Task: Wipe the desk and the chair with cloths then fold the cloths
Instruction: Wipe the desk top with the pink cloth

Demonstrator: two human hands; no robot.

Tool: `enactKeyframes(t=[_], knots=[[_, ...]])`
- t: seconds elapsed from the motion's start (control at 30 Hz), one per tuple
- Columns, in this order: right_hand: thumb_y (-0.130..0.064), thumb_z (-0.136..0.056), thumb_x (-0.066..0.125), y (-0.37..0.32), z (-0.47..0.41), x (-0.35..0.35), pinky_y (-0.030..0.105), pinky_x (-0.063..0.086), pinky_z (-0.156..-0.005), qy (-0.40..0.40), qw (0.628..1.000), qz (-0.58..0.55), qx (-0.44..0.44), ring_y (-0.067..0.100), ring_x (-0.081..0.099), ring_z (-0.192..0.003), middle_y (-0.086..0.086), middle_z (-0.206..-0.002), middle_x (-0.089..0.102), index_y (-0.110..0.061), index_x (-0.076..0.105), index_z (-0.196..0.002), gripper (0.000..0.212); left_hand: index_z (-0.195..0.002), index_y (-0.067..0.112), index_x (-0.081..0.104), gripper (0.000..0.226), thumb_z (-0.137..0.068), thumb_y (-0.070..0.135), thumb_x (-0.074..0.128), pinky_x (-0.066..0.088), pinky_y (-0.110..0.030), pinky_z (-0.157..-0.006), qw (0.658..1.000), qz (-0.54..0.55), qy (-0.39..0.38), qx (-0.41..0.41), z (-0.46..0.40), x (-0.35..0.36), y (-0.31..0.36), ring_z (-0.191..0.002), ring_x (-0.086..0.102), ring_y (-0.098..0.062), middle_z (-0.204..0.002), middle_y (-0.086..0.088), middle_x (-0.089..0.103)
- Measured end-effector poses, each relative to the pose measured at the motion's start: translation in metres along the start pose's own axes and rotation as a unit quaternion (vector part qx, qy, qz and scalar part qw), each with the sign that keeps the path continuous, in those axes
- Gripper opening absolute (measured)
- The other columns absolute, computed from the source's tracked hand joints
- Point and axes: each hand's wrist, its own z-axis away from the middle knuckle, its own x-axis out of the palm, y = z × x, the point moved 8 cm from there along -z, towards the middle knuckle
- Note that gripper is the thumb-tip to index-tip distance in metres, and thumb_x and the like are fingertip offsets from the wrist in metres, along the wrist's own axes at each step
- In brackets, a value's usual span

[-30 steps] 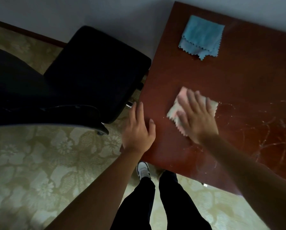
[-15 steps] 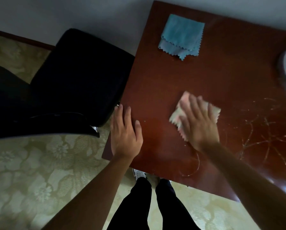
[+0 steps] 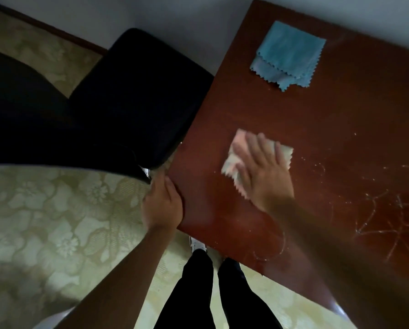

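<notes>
My right hand (image 3: 265, 172) lies flat, fingers straight, pressing a pale pink cloth (image 3: 232, 160) onto the dark red desk (image 3: 317, 119). The cloth's zigzag edges stick out to the left of and beyond my fingers. My left hand (image 3: 162, 203) is at the desk's left edge near the front corner, its fingers curled against that edge. A folded blue cloth (image 3: 289, 53) lies at the far side of the desk. The black chair (image 3: 132, 98) stands to the left, its seat touching or nearly touching the desk's edge. White smears and scratchy lines (image 3: 388, 217) mark the desk's right part.
The floor (image 3: 56, 222) has a pale flowered pattern. My legs in black trousers (image 3: 213, 288) and a white shoe stand just in front of the desk's front edge. A grey wall runs behind the desk and chair.
My left hand slid from flat on the desk's corner to its left edge, and its fingers curled. My right hand moved the pink cloth slightly over the desk.
</notes>
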Motion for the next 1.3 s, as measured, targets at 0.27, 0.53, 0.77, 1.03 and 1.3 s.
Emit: enactKeyframes(t=[0.27,0.53,0.77,1.03,1.3], knots=[[-0.04,-0.105,0.034,-0.09,0.065,0.019,0.054,0.018,-0.12,0.027,0.984,-0.03,-0.173,0.028,0.022,-0.149,0.005,-0.159,0.032,-0.021,0.042,-0.149,0.048,-0.088,0.007,0.06,0.04,-0.102,0.029,0.03,0.036,-0.029,-0.062,0.999,0.001,0.038,-0.004,0.007,-0.008,-0.016,-0.06,0.06,-0.03,-0.07,-0.009,0.063],[-0.036,-0.105,0.031,-0.038,0.009,0.0,0.058,0.017,-0.119,0.103,0.992,-0.066,-0.038,0.034,0.021,-0.149,0.012,-0.156,0.035,-0.012,0.046,-0.146,0.049,-0.092,0.007,0.063,0.045,-0.103,0.033,0.027,0.038,-0.03,-0.065,0.999,0.011,0.048,-0.001,0.011,-0.007,-0.019,-0.067,0.064,-0.031,-0.076,-0.008,0.066],[-0.035,-0.104,0.038,-0.037,0.013,-0.002,0.058,0.019,-0.119,0.11,0.989,-0.052,-0.079,0.033,0.027,-0.147,0.01,-0.153,0.042,-0.014,0.052,-0.142,0.046,-0.093,0.006,0.064,0.044,-0.102,0.031,0.029,0.036,-0.03,-0.065,0.998,0.016,0.057,0.008,0.01,-0.008,-0.02,-0.068,0.065,-0.032,-0.078,-0.01,0.068],[-0.036,-0.102,0.042,-0.104,0.091,0.026,0.054,0.023,-0.119,0.063,0.986,-0.031,-0.154,0.031,0.023,-0.149,0.01,-0.159,0.031,-0.016,0.042,-0.148,0.05,-0.091,0.007,0.062,0.051,-0.101,0.038,0.022,0.033,-0.028,-0.061,0.998,0.023,0.063,0.02,0.006,-0.005,-0.023,-0.065,0.064,-0.032,-0.077,-0.012,0.066],[-0.043,-0.104,0.013,-0.07,-0.031,0.001,0.055,0.008,-0.122,0.072,0.997,-0.007,0.037,0.034,0.007,-0.151,0.012,-0.164,0.015,-0.019,0.021,-0.157,0.059,-0.09,0.01,0.062,0.047,-0.101,0.037,0.025,0.04,-0.029,-0.057,0.997,0.05,0.048,0.019,0.005,-0.001,-0.029,-0.064,0.062,-0.027,-0.078,-0.008,0.064]])
